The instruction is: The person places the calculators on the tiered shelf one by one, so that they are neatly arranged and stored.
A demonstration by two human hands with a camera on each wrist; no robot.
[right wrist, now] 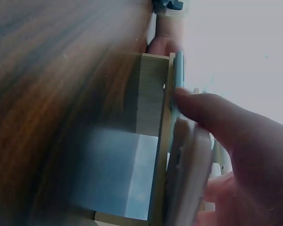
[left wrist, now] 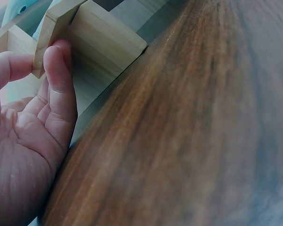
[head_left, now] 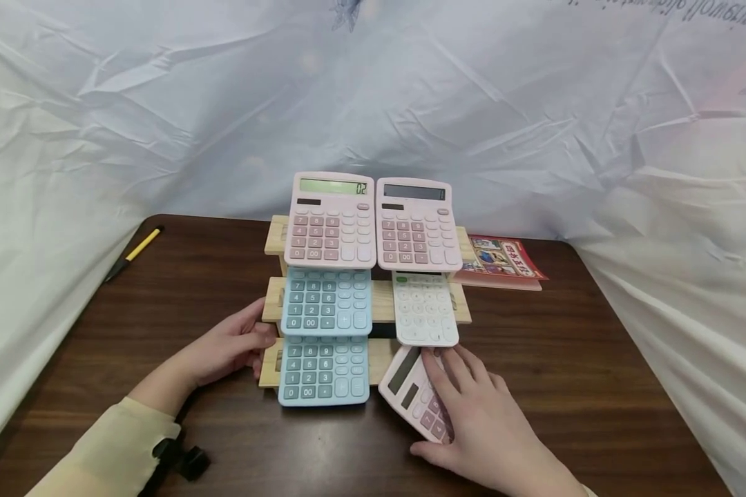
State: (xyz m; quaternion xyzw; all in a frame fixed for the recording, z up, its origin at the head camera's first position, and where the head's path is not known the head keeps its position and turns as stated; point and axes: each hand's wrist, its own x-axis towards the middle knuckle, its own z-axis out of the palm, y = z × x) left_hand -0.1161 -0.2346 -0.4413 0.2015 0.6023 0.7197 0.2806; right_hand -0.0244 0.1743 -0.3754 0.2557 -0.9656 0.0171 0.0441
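Note:
A three-tier wooden rack (head_left: pixel 381 359) stands mid-table with calculators on its shelves. My right hand (head_left: pixel 481 407) grips a pink calculator (head_left: pixel 403 369) at the lowest tier's right side; it is tilted, its display toward the rack, and the fingers cover part of its keys. At the rack's left end, my left hand (head_left: pixel 233 343) pinches the wooden shelf end (left wrist: pixel 54 30) between thumb and finger. Two pink calculators (head_left: pixel 332 238) lie on the top tier. A blue calculator (head_left: pixel 326 304) and a white one (head_left: pixel 424 310) are on the middle tier. Another blue calculator (head_left: pixel 323 373) rests bottom left.
A yellow and black pen (head_left: pixel 138 248) lies at the table's back left. Behind the rack's right side is a red illustrated booklet (head_left: pixel 503 259). A pale cloth (head_left: pixel 224 103) hangs behind and beside the brown table (head_left: pixel 597 386).

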